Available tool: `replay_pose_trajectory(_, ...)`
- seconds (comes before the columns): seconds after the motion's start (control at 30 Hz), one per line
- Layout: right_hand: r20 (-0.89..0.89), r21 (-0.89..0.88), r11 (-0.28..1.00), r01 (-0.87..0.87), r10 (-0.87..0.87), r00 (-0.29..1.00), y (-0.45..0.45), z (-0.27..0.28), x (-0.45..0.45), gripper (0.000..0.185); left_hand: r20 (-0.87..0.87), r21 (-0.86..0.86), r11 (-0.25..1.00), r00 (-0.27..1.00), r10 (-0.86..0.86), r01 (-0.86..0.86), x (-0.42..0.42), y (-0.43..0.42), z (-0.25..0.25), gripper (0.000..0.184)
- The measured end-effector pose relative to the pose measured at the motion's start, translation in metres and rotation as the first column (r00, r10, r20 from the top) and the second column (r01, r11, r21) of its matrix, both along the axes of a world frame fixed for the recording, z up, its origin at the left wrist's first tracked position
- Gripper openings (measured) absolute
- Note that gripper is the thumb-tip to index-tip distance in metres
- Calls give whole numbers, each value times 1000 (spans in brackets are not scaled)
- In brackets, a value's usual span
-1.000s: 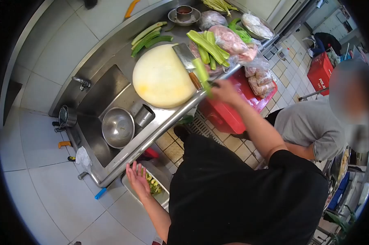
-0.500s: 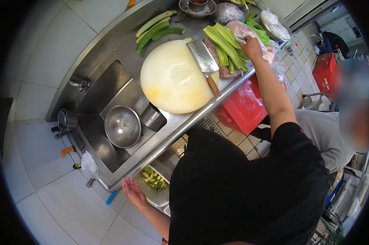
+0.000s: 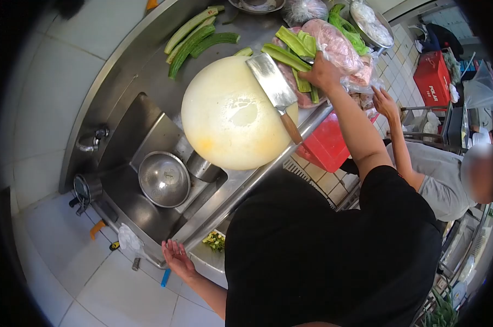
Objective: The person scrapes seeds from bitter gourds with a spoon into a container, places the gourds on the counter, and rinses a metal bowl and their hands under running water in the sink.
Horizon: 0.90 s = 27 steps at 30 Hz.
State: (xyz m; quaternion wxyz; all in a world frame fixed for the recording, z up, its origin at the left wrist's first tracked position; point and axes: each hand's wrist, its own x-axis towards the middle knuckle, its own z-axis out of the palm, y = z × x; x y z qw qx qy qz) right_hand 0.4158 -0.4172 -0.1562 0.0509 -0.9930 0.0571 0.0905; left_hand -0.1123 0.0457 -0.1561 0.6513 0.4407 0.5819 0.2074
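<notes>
My right hand [image 3: 324,75] is closed over the halved green gourd pieces [image 3: 285,56] piled on bagged meat. A bit of grey metal shows at its fingertips, but its kind is hidden. Beside the pile, a cleaver [image 3: 271,82] with a wooden handle lies across the round white cutting board [image 3: 213,120], its handle over the counter edge. My left hand [image 3: 178,260] is held palm up by the sink's near corner, fingers apart and holding nothing.
Whole and cut green gourds [image 3: 194,46] lie behind the board. A metal bowl [image 3: 164,180] sits in the sink [image 3: 143,122]. To the right, a co-worker's hand [image 3: 386,103] touches plastic bags. Below the counter are a red box [image 3: 325,144] and a tray of green scraps [image 3: 215,241].
My right hand has moved toward the board and down, and the gourd pieces under it have shifted. The co-worker has reached a hand to the bags. The camera view has tilted slightly.
</notes>
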Motion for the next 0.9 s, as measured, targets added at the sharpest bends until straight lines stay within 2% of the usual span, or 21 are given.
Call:
replay_pose_trajectory(0.07,-6,57,997,45,-44,999,-1,-1,4,79,-23,-17,999,999,-46,46,18,4,-6,55)
replay_pose_trajectory(0.23,-7,104,986,130,-130,992,1,3,7,74,-30,-43,994,994,-100,99,53,8,-7,54)
replay_pose_trajectory(0.37,7,165,978,130,-133,991,10,23,23,72,-25,-33,990,990,-137,137,67,18,3,52)
replay_pose_trajectory(0.5,-4,153,988,27,-27,1000,23,37,72,69,-30,10,991,990,-136,137,76,30,10,50)
replay_pose_trajectory(0.57,-31,102,990,-93,96,995,28,35,101,73,-35,30,990,990,-137,138,82,33,14,50)
replay_pose_trajectory(0.7,-16,150,975,-167,171,985,39,33,135,77,-36,15,988,987,-156,157,91,34,17,50)
replay_pose_trajectory(0.77,117,73,983,-168,159,980,40,47,139,84,-44,16,987,987,-158,158,89,35,20,50)
replay_pose_trajectory(0.87,57,41,958,-283,281,958,8,32,131,67,-48,34,989,988,-145,147,84,28,25,50)
replay_pose_trajectory(0.9,-18,7,965,-263,263,965,10,43,102,64,-70,36,991,990,-126,129,79,26,25,50)
